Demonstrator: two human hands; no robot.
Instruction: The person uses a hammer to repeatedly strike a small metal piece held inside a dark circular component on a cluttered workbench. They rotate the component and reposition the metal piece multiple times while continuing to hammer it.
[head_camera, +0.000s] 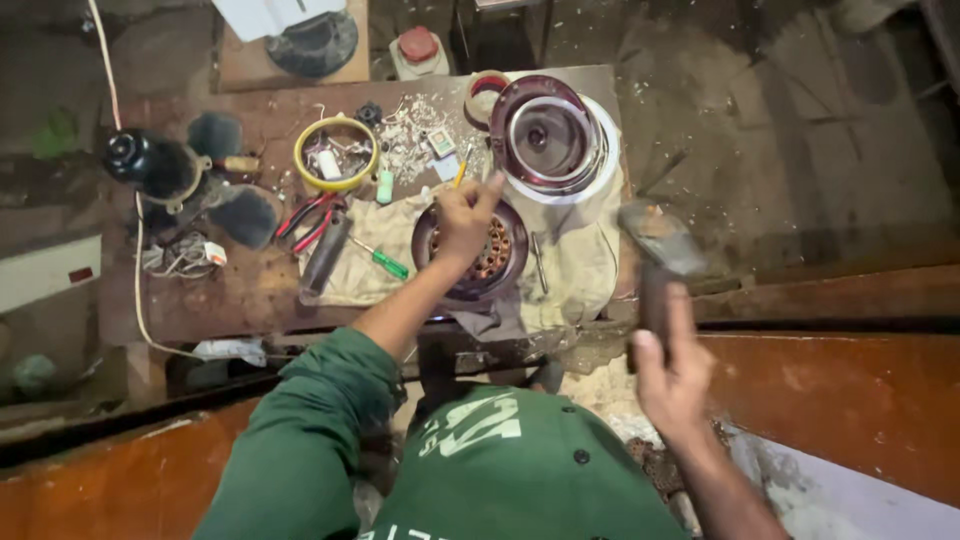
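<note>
My left hand (465, 215) is closed around a thin pencil-like tool held upright over a round motor stator (490, 262) with copper windings, which lies on a beige cloth (575, 265). My right hand (668, 370) grips the handle of a hammer (658, 240), raised and blurred, to the right of the stator. My green sleeve runs from the bottom up to the left hand.
A maroon round cover (548, 132) sits behind the stator. A yellow ring bowl (336, 152), red-handled pliers (305, 218), a green screwdriver (385, 262), a dark cylinder (325, 255) and a black fan motor (150, 165) lie on the wooden table (250, 290). Orange-brown boards flank me below.
</note>
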